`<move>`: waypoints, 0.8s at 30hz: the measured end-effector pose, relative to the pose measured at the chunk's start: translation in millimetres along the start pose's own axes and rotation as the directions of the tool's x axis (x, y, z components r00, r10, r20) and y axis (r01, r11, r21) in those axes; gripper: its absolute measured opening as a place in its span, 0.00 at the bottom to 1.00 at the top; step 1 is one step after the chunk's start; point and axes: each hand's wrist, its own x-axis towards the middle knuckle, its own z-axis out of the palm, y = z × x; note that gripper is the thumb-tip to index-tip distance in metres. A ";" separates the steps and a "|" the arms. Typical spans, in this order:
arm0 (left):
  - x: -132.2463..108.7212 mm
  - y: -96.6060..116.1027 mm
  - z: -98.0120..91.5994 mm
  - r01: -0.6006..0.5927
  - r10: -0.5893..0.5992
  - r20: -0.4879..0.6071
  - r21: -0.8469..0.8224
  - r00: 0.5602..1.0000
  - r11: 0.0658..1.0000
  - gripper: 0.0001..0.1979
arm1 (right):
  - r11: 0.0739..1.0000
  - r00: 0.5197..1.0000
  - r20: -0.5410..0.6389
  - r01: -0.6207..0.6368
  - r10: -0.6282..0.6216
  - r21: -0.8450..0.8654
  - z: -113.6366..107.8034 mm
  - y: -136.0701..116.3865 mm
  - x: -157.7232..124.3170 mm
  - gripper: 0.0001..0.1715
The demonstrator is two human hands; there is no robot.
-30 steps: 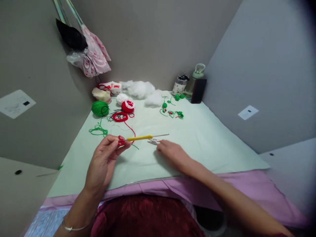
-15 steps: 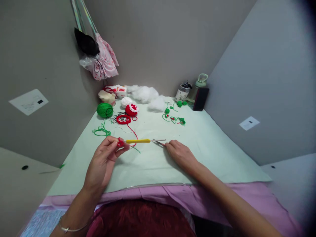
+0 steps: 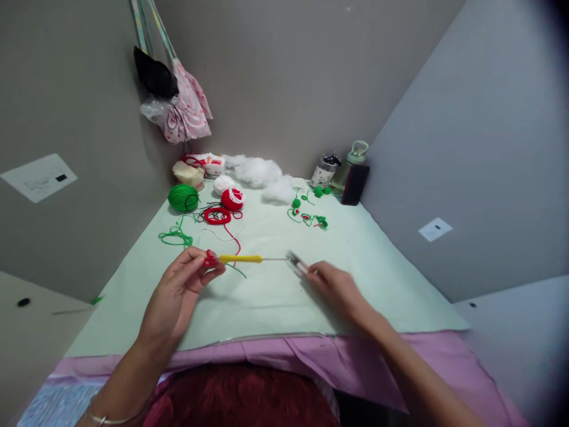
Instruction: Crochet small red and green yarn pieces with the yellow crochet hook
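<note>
My left hand (image 3: 180,290) pinches a small red crochet piece (image 3: 208,259) together with a yellow-handled crochet hook (image 3: 242,258) that points to the right above the pale green mat (image 3: 355,267). A red strand (image 3: 234,240) runs from the piece back to a red-and-white yarn ball (image 3: 232,198). My right hand (image 3: 338,287) is closed on small metal scissors (image 3: 297,264), lifted just off the mat near the hook's tip.
A green yarn ball (image 3: 183,197), loose green yarn (image 3: 176,236), a red yarn coil (image 3: 216,215), white stuffing (image 3: 260,172), small green crochet pieces (image 3: 311,216), a jar (image 3: 323,170), a bottle (image 3: 351,163) and a dark phone (image 3: 353,184) sit at the back. Bags (image 3: 182,112) hang on the wall.
My right hand took hold of the scissors that lay on the mat and drew them a little to the right and up. The left hand barely moved.
</note>
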 end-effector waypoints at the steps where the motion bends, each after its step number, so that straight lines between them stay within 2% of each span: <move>1: -2.8 -0.7 0.8 0.012 -0.012 0.010 0.018 1.000 1.000 0.11 | 1.000 0.999 0.053 0.002 -0.001 -0.013 4.1 -3.2 -1.5 0.11; 3: -9.6 -3.0 -0.5 0.046 -0.047 0.021 0.049 0.999 0.998 0.12 | 0.994 0.994 0.071 -0.074 0.080 -0.077 -0.6 4.4 2.4 0.11; 6: -19.1 -10.8 -8.7 0.113 -0.114 0.008 0.069 0.993 0.991 0.12 | 0.935 0.956 -0.029 -0.291 0.291 -0.201 -30.4 35.1 15.7 0.16; 8: -22.5 -18.1 -14.7 0.150 -0.149 -0.020 0.062 0.989 0.987 0.11 | 0.900 0.932 -0.071 -0.363 0.357 -0.242 -46.5 46.5 19.4 0.19; 10: -23.5 -24.5 -18.4 0.165 -0.164 -0.035 0.053 0.986 0.985 0.11 | 0.915 0.944 -0.025 -0.325 0.328 -0.238 -48.3 41.2 15.9 0.20; 12: -23.6 -28.4 -19.1 0.159 -0.157 -0.039 0.051 0.987 0.986 0.11 | 0.962 0.969 0.112 -0.199 0.222 -0.187 -39.0 25.2 9.3 0.17; 14: -24.4 -29.9 -18.7 0.145 -0.143 -0.038 0.067 0.989 0.987 0.11 | 0.982 0.967 0.207 -0.117 0.147 -0.151 -29.7 11.7 6.8 0.12; 16: -26.9 -30.3 -18.9 0.142 -0.139 -0.039 0.100 0.990 0.985 0.13 | 0.973 0.965 0.190 -0.147 0.181 -0.177 -29.0 9.1 12.0 0.11; 18: -30.8 -31.0 -20.4 0.136 -0.132 -0.033 0.136 0.991 0.981 0.14 | 0.944 0.958 0.104 -0.237 0.266 -0.230 -35.9 14.5 22.6 0.15; 20: -34.9 -32.1 -22.3 0.123 -0.121 -0.026 0.161 0.992 0.979 0.15 | 0.937 0.957 0.074 -0.255 0.279 -0.238 -41.9 16.5 33.8 0.17; 22: -37.9 -33.4 -23.6 0.111 -0.109 -0.020 0.180 0.994 0.977 0.15 | 0.962 0.968 0.129 -0.186 0.214 -0.201 -39.4 5.7 44.5 0.15; 24: -39.4 -34.4 -23.8 0.102 -0.101 -0.016 0.198 0.995 0.975 0.15 | 0.989 0.971 0.217 -0.072 0.098 -0.128 -26.9 -18.7 57.2 0.12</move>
